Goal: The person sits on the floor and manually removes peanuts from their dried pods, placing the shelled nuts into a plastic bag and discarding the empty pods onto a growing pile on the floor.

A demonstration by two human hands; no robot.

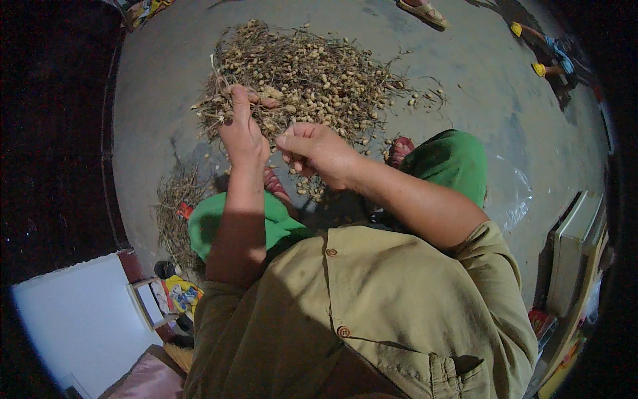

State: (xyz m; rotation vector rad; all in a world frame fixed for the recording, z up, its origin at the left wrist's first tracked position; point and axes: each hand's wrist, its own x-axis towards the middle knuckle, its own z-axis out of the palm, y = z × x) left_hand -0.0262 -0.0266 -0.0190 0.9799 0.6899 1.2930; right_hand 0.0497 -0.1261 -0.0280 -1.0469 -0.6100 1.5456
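Observation:
A large heap of peanut plants with pods lies on the concrete floor in front of me. My left hand grips a bunch of dry peanut stems with pods, held over the heap's near left side. Close to its right, my right hand has thumb and index finger pinched together at the bunch's lower edge; whether a pod is between them is too small to tell. Loose peanut pods lie on the floor between my feet, below my right hand.
Dry stems are piled beside my left knee. A clear plastic sheet lies right of my other knee. Another person's sandalled foot is beyond the heap, and a person in yellow shoes is at the far right. A pale box stands at the right.

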